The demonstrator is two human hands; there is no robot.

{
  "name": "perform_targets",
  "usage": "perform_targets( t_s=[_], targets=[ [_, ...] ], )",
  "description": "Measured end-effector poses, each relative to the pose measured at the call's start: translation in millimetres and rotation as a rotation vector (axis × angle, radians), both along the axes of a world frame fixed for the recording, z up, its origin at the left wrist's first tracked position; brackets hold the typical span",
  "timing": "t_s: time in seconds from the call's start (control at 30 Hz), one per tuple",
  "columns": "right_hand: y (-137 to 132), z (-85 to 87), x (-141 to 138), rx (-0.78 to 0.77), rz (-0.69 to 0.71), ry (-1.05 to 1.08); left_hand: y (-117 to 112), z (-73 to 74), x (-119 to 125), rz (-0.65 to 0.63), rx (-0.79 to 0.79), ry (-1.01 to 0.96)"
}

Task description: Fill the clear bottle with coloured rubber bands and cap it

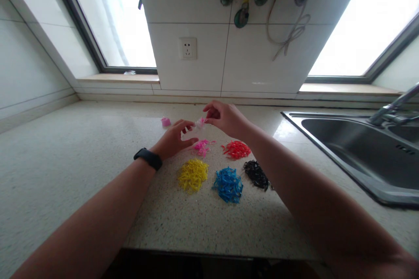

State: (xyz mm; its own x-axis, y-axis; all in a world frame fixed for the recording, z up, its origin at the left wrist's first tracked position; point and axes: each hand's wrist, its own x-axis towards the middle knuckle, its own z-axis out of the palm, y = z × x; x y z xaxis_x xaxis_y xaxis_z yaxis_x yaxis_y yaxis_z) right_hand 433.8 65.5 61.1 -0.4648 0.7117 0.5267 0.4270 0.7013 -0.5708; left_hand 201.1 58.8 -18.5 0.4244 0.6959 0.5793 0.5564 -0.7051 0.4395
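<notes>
Left hand and right hand are both pinched shut on one small pink piece, held above the counter over the pink pile. Judged light, thin, flexible and easily dropped, so grip it by fingertips at its ends. Red pile, yellow pile, blue pile and black pile lie near.

Countertop: off-white with fine dark speckle. Taking the blue pile as reference: yellow pile to its left, black pile to its right, red pile just behind it, bright pink pile behind and left; further behind, a pale pink piece and a small pink lump. Wristband left of the blue pile: plain black; sink far right of it: dull grey steel.
</notes>
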Motion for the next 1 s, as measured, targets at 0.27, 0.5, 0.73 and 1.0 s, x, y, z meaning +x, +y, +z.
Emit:
perform_targets(
  t_s=[0.27,0.5,0.73,1.0],
  targets=[
    [-2,0.8,-2,0.037,0.005,-0.036,1,-0.6,0,0.003,0.004,-0.007],
    [-11,4.5,-3,0.121,-0.032,-0.192,1,-0.8,-1,-0.001,-0.009,-0.015],
    [-11,5.1,-3,0.165,0.033,-0.193,2,-2.3,0,-0.003,-0.033,-0.081],
    [-3,-9.6,-2,0.012,0.064,-0.122,1,0.9,3,0.003,-0.091,-0.179]
  ],
)
